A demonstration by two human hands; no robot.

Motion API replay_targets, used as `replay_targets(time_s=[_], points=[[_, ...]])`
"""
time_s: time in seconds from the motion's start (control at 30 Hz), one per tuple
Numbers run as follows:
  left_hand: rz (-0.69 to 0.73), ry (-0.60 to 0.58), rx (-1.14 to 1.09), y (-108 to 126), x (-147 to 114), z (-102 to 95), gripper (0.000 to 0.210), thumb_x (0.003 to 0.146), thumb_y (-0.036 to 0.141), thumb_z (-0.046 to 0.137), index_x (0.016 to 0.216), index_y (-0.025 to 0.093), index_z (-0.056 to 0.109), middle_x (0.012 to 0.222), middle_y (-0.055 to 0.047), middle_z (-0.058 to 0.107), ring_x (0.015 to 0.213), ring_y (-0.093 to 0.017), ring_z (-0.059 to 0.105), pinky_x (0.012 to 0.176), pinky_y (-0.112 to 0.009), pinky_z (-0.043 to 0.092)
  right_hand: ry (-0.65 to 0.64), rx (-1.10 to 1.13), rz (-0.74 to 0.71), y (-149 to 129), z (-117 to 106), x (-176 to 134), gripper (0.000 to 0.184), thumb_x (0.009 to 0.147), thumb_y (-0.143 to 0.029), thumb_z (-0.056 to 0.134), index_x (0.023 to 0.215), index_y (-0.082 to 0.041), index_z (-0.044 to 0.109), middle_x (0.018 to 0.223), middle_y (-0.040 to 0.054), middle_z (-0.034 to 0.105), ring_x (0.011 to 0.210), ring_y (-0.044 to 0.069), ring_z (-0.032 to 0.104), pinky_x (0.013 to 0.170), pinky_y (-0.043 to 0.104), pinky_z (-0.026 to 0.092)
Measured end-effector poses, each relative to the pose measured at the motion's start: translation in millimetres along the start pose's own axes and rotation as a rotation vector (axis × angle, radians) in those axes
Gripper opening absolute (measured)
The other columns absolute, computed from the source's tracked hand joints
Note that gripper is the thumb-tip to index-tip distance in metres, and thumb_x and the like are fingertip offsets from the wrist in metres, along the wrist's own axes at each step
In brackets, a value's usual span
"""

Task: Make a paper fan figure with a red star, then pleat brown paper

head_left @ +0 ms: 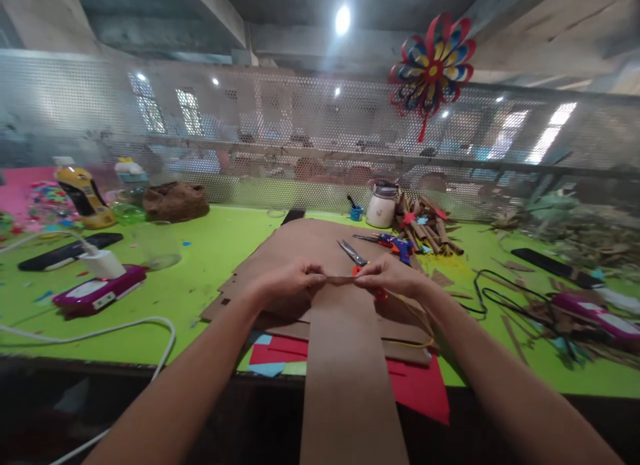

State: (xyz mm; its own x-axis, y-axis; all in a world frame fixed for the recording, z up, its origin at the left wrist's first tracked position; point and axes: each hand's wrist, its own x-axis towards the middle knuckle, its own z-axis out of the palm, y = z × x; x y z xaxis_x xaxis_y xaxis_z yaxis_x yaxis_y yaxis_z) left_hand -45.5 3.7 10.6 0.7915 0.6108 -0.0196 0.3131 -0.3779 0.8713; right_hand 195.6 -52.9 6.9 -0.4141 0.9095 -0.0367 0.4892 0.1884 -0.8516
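A long strip of brown cardboard (345, 358) runs from the table's middle down toward me, past the front edge. My left hand (305, 278) pinches the left corner of its far end, and my right hand (383, 276) pinches the right corner. Between the fingers that far edge looks folded or rolled into a narrow band. Just beyond my right hand lie scissors (353, 253) with red handles, partly hidden by it. Larger brown cardboard sheets (285, 252) are stacked under and behind the strip. Red paper (423, 388) sticks out below them.
A blue glue gun (397, 244) lies behind the scissors, near a white jar (383, 206) and rolled brown pieces (430, 228). Purple power strips (100, 292) sit at both sides, with a white cable (167, 328) at left and black cables (500, 295) at right. A perforated metal screen (300, 132) stands behind.
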Motion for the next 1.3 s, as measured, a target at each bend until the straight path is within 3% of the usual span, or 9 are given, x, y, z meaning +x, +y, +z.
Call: replay_targets(time_s=[0.3, 0.43, 0.53, 0.6, 0.77, 0.93, 1.07, 1.17, 1.3], points=[[0.059, -0.021, -0.037, -1.4, -0.2, -0.7, 0.017, 0.076, 0.031, 0.056, 0.067, 0.017, 0.055, 0.059, 0.001, 0.047, 0.056, -0.01, 0.041, 0.056, -0.023, 0.033, -0.026, 0.083, 0.049, 3.2, -1.4, 1.0, 0.04, 0.072, -0.05, 0.062, 0.082, -0.012, 0.067, 0.048, -0.0028, 0.056, 0.039, 0.007, 0.045, 0.043, 0.02, 0.036], [-0.039, -0.003, -0.148, -4.6, 0.2, -2.5, 0.02, 0.074, 0.036, 0.06, 0.07, 0.017, 0.053, 0.057, 0.003, 0.048, 0.054, -0.011, 0.046, 0.054, -0.023, 0.035, -0.033, 0.166, 0.027, 3.1, -3.8, -0.9, 0.045, 0.072, -0.047, 0.064, 0.101, -0.011, 0.065, 0.052, -0.0024, 0.059, 0.043, 0.008, 0.05, 0.045, 0.02, 0.038], [-0.092, 0.09, -0.175, -8.7, -0.8, -7.4, 0.024, 0.073, 0.037, 0.062, 0.068, 0.016, 0.052, 0.053, 0.004, 0.046, 0.049, -0.009, 0.043, 0.05, -0.023, 0.033, -0.037, 0.239, -0.03, 4.7, -7.5, -1.6, 0.048, 0.075, -0.044, 0.062, 0.11, -0.011, 0.059, 0.061, 0.0018, 0.064, 0.051, 0.011, 0.057, 0.047, 0.02, 0.04], [-0.076, 0.124, -0.216, -9.5, -2.4, -10.7, 0.023, 0.073, 0.036, 0.063, 0.069, 0.016, 0.053, 0.052, 0.004, 0.046, 0.048, -0.009, 0.042, 0.05, -0.023, 0.032, 0.023, 0.304, -0.072, 8.4, -9.8, 0.3, 0.047, 0.076, -0.042, 0.063, 0.111, -0.011, 0.058, 0.067, 0.0043, 0.066, 0.057, 0.013, 0.061, 0.05, 0.022, 0.042], [-0.009, 0.039, -0.507, -4.9, -6.1, -12.8, 0.022, 0.073, 0.03, 0.066, 0.087, 0.017, 0.056, 0.07, 0.001, 0.055, 0.06, -0.009, 0.049, 0.058, -0.023, 0.035, 0.223, 0.467, -0.177, 12.6, -3.2, 9.2, 0.045, 0.072, -0.035, 0.068, 0.11, -0.014, 0.06, 0.084, 0.0057, 0.067, 0.069, 0.013, 0.062, 0.067, 0.026, 0.048], [0.019, -0.028, -0.694, -3.0, -4.4, -2.3, 0.019, 0.075, 0.022, 0.066, 0.091, 0.016, 0.057, 0.085, -0.004, 0.057, 0.071, -0.01, 0.051, 0.061, -0.022, 0.036, 0.059, 0.492, -0.273, -11.3, 22.0, 10.2, 0.062, 0.069, -0.033, 0.071, 0.126, -0.023, 0.049, 0.102, 0.0064, 0.066, 0.087, 0.018, 0.062, 0.076, 0.031, 0.048], [0.027, -0.113, -0.792, -6.6, 0.0, 12.0, 0.015, 0.074, 0.017, 0.065, 0.087, 0.014, 0.059, 0.084, -0.004, 0.056, 0.068, -0.01, 0.051, 0.06, -0.022, 0.039, -0.031, 0.35, -0.31, -20.0, 30.9, 11.9, 0.042, 0.075, -0.039, 0.065, 0.111, -0.02, 0.061, 0.092, 0.0049, 0.065, 0.084, 0.017, 0.06, 0.08, 0.032, 0.046], [0.02, -0.129, -0.84, -9.7, 3.1, 20.7, 0.017, 0.072, 0.018, 0.066, 0.086, 0.015, 0.056, 0.078, -0.002, 0.056, 0.066, -0.01, 0.053, 0.06, -0.023, 0.042, 0.117, 0.173, -0.394, -16.0, 28.5, 13.7, 0.027, 0.077, -0.04, 0.063, 0.09, -0.017, 0.068, 0.089, 0.0051, 0.061, 0.087, 0.017, 0.056, 0.084, 0.032, 0.042], [0.005, -0.107, -0.816, -12.2, 5.5, 25.2, 0.025, 0.072, 0.018, 0.066, 0.093, 0.016, 0.052, 0.075, -0.003, 0.061, 0.062, -0.013, 0.059, 0.058, -0.026, 0.045, 0.223, 0.088, -0.445, -13.8, 22.8, 11.6, 0.025, 0.08, -0.04, 0.059, 0.076, -0.016, 0.064, 0.093, 0.0059, 0.058, 0.091, 0.017, 0.052, 0.087, 0.031, 0.039]])
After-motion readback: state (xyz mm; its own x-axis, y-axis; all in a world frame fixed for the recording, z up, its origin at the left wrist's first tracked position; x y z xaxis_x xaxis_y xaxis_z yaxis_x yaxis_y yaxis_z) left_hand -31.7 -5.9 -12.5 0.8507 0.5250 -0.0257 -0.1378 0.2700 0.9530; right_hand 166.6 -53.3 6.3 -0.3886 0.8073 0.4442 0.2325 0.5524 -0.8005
